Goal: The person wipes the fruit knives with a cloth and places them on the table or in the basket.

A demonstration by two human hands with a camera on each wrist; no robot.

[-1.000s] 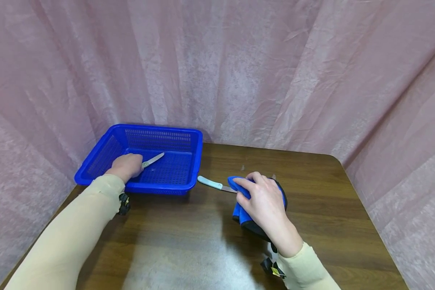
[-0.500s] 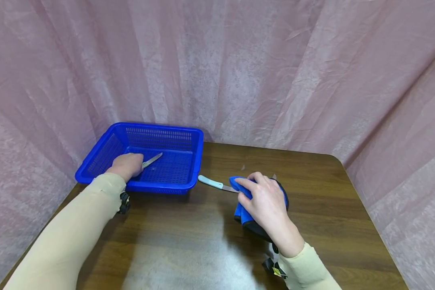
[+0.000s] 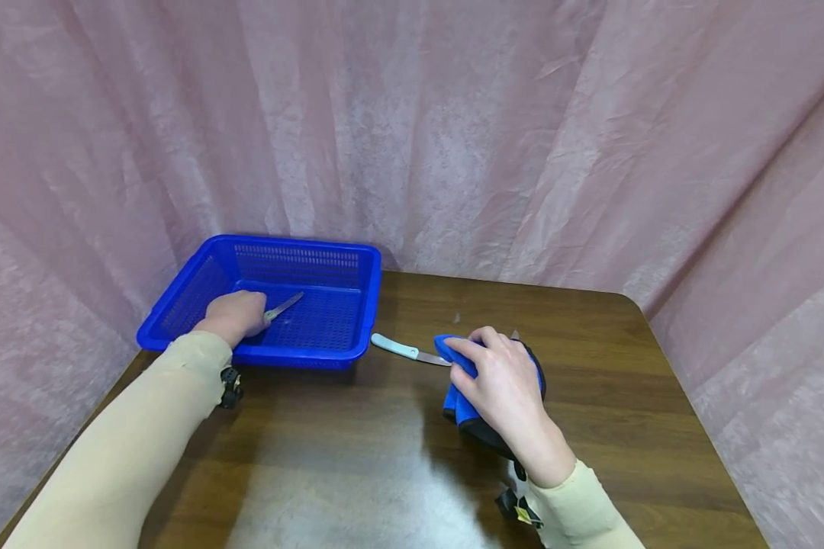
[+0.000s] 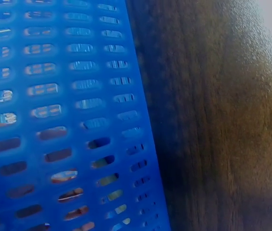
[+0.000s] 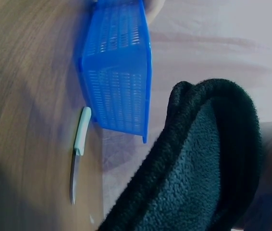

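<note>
My left hand (image 3: 236, 314) reaches into the blue basket (image 3: 378, 305) and holds a knife (image 3: 284, 306) whose blade points up and right; its handle is mostly covered by my hand and my fingers are hidden. In the left wrist view, the perforated basket wall (image 4: 141, 125) blocks the hand. On the right, my right hand (image 3: 504, 381) grips a folded blue cloth (image 3: 458, 410) with black edging. A small greyish pointed tip (image 3: 515, 335) shows just past the cloth. Between basket and cloth lies a knife (image 3: 394, 347) with a light blue handle, also seen whole in the right wrist view.
The brown wooden table (image 3: 329, 442) carries everything, with its rounded far right corner in view. Pink curtains (image 3: 412, 137) hang behind and at both sides. A small pale mark (image 3: 457, 318) lies on the table behind the cloth.
The knife blade in my left hand has shifted slightly left against the basket. My right hand and the cloth stay almost in place; the whole view drifts a little.
</note>
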